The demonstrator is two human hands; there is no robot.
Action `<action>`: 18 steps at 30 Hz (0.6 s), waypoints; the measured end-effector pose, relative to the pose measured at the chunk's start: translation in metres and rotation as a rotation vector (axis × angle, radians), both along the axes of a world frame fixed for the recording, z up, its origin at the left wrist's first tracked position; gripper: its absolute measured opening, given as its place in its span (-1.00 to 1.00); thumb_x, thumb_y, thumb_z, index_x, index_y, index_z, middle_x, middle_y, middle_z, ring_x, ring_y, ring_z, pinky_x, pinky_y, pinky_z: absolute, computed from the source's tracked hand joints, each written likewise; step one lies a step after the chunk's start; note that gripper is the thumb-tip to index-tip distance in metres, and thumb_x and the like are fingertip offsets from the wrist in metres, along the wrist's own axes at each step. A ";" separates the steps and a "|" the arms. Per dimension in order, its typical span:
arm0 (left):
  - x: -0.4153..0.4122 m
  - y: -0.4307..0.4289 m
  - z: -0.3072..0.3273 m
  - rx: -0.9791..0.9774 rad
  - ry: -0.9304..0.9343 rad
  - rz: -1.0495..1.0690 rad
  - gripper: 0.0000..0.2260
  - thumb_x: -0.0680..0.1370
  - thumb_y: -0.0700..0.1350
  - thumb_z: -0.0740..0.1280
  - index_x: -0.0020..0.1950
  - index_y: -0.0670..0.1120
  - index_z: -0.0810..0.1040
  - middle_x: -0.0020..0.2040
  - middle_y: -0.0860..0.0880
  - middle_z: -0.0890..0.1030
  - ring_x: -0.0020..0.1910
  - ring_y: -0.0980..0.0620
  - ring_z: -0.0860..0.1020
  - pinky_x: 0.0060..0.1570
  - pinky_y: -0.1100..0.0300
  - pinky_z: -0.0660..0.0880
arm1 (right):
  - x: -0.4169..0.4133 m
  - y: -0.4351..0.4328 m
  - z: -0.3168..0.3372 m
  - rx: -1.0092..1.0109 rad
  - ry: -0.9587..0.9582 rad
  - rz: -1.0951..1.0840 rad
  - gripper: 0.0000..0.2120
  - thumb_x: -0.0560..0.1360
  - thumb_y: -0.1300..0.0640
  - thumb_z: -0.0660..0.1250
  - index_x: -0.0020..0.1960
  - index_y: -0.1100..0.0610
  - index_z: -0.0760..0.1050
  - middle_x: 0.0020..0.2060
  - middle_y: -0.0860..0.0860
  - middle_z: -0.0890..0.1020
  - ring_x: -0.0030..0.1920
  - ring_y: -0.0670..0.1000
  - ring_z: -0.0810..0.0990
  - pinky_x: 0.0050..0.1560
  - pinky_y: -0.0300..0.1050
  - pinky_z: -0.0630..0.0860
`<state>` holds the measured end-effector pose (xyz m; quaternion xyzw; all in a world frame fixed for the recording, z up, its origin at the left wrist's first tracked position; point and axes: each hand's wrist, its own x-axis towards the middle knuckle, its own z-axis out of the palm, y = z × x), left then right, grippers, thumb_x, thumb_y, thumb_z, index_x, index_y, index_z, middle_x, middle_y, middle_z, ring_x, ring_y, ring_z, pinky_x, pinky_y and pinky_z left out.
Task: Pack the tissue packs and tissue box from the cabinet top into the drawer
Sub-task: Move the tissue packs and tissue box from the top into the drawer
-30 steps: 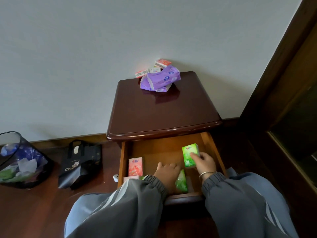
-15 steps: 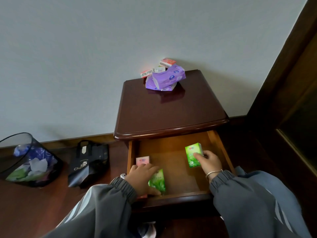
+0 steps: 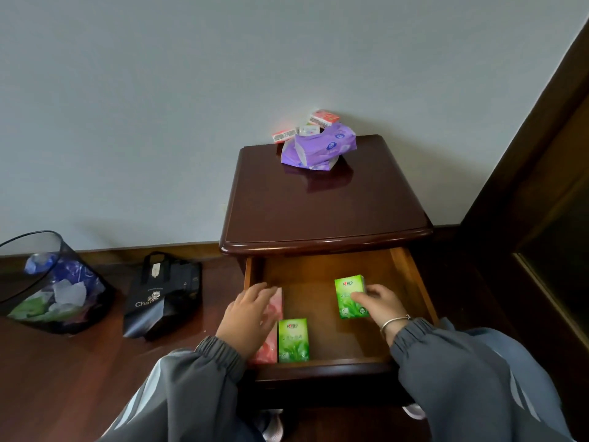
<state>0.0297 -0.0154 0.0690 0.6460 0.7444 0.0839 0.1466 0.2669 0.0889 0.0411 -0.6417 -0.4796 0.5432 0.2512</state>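
Observation:
The drawer (image 3: 411, 275) of the dark wooden cabinet (image 3: 325, 212) stands pulled out. My right hand (image 3: 379, 303) grips a green tissue pack (image 3: 349, 293) at the drawer's right side. My left hand (image 3: 247, 317) rests with straight fingers on pink tissue packs (image 3: 271, 349) along the drawer's left wall. Another green tissue pack (image 3: 293, 340) lies flat just right of the pink ones. On the cabinet top, at the back, sits a purple soft tissue pack (image 3: 318, 149) with small red and white tissue packs (image 3: 323, 118) behind it against the wall.
A black mesh waste bin (image 3: 47, 282) with crumpled rubbish stands on the wooden floor at far left. A black paper bag (image 3: 162, 295) lies between the bin and the cabinet. A dark wooden door frame (image 3: 526, 186) rises on the right.
My left hand let go of the green pack, which now lies flat in the drawer, and moved onto the pink packs at the left. My right hand still holds its green pack.

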 end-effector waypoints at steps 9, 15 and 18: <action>-0.005 -0.011 -0.018 -0.038 -0.384 0.404 -0.56 0.65 -0.11 0.09 0.53 -0.13 0.15 0.41 -0.14 0.40 0.37 -0.10 0.39 0.35 0.07 0.25 | -0.077 0.014 -0.004 -0.103 -0.224 0.283 -0.80 0.41 0.10 0.43 -0.15 0.25 0.56 -0.13 0.17 0.60 -0.14 0.08 0.56 -0.11 -0.05 0.49; -0.008 -0.012 -0.021 -0.041 -0.406 0.409 -0.50 0.65 -0.12 0.09 0.56 -0.17 0.05 0.51 -0.14 0.27 0.46 -0.07 0.29 0.37 0.18 0.20 | -0.082 0.023 0.001 0.078 -0.460 0.361 -0.73 0.41 0.01 0.38 -0.14 0.23 0.67 -0.15 0.18 0.69 -0.06 0.19 0.64 -0.04 -0.01 0.57; -0.007 -0.013 -0.022 -0.043 -0.406 0.409 -0.50 0.65 -0.11 0.08 0.57 -0.16 0.03 0.51 -0.13 0.27 0.44 -0.07 0.31 0.37 0.15 0.23 | -0.084 0.017 0.005 0.126 -0.599 0.462 -0.73 0.47 -0.04 0.33 -0.09 0.15 0.67 -0.09 0.08 0.70 -0.03 0.10 0.63 -0.13 -0.17 0.46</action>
